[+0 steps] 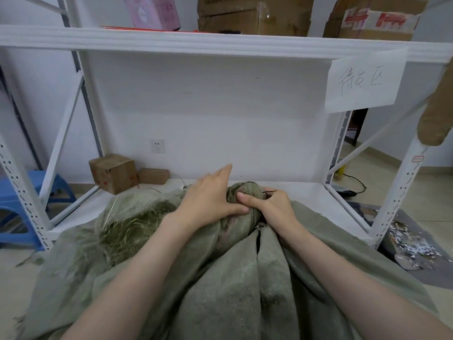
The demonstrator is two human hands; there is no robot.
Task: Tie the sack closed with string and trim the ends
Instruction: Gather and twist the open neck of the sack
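Head view, left hand (210, 200) pressing, right hand (275, 208) gripping sack neck (241, 188)

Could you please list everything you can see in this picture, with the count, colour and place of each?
sack: one, grey-green, foreground, under both arms
sack neck: one, grey-green, bunched between the hands
string: one end visible, dark, by the right hand's fingers
rack: one, white, behind the sack
paper sign: one, white, handwritten, rack's upper right
low boxes: two, brown, by the wall, left
top boxes: at least two, brown, top shelf
pink box: one, pink, top shelf, left
stool: one, blue, far left
wall socket: one, white, back wall
paper scraps: many, white, floor, right
left hand: one, fingers straight, rests on the neck
right hand: one, grips the neck
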